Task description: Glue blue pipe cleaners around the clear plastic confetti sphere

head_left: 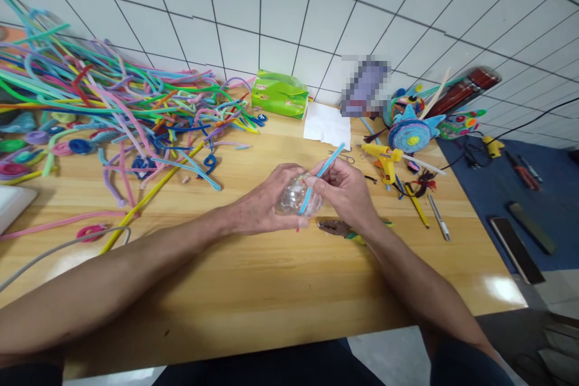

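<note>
My left hand (pixel 262 202) is wrapped round a clear, rounded plastic piece (pixel 292 198) that looks like the bottom of a bottle, with small coloured bits on it. A light blue pipe cleaner (pixel 331 160) lies slantwise across its side. My right hand (pixel 347 190) pinches that pipe cleaner between thumb and fingers, against the plastic. One end of the strip sticks up past the fingers. Below my right wrist lie pliers (pixel 335 228) with green and yellow handles, partly hidden by the forearm.
A heap of coloured pipe cleaners (pixel 136 96) covers the left side. A green tissue pack (pixel 279 95) and white paper (pixel 327 125) lie at the back. On the right are a yellow glue gun (pixel 384 160), a blue fish-like craft (pixel 411 136), a yellow cutter (pixel 417 205) and a pen (pixel 438 217).
</note>
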Available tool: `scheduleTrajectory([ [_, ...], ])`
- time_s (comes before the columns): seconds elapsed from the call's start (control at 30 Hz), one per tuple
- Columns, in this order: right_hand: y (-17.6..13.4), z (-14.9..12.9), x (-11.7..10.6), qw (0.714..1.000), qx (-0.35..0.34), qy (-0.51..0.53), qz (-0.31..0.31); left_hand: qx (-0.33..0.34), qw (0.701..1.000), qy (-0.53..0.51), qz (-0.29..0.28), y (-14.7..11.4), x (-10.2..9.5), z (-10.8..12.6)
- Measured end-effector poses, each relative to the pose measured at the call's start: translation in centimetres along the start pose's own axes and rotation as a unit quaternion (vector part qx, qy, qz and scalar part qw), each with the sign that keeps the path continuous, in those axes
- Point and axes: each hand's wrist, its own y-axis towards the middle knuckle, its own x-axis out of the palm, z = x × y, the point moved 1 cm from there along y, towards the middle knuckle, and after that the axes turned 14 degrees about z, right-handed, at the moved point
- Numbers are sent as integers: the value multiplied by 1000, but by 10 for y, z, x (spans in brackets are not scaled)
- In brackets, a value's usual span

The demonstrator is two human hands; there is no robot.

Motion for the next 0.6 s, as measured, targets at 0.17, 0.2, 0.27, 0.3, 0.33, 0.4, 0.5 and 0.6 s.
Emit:
scheduleTrajectory([
  [0.17,5,3,0,1000,-3,13,10,28,999,26,2,-1,3,-6],
  [0.2,6,3,0,1000,-2,16,11,33,999,31,3,-1,3,-6],
  [0.27,6,3,1,1000,-1,24,13,46,998,34,-1,-1,2,-5],
  [0.3,6,2,1,1000,0,26,12,52,998,34,-6,-1,2,-4],
  [0.33,5,2,1,1000,0,27,11,56,998,35,-12,-1,1,-3],
  [0.4,5,2,1,1000,1,24,9,60,997,37,-24,-1,0,-2],
  [0.5,4,1,1,1000,0,11,8,61,997,38,-36,-1,-2,-2],
  [0.6,4,2,0,1000,0,3,5,53,998,30,-35,-1,-2,-1],
])
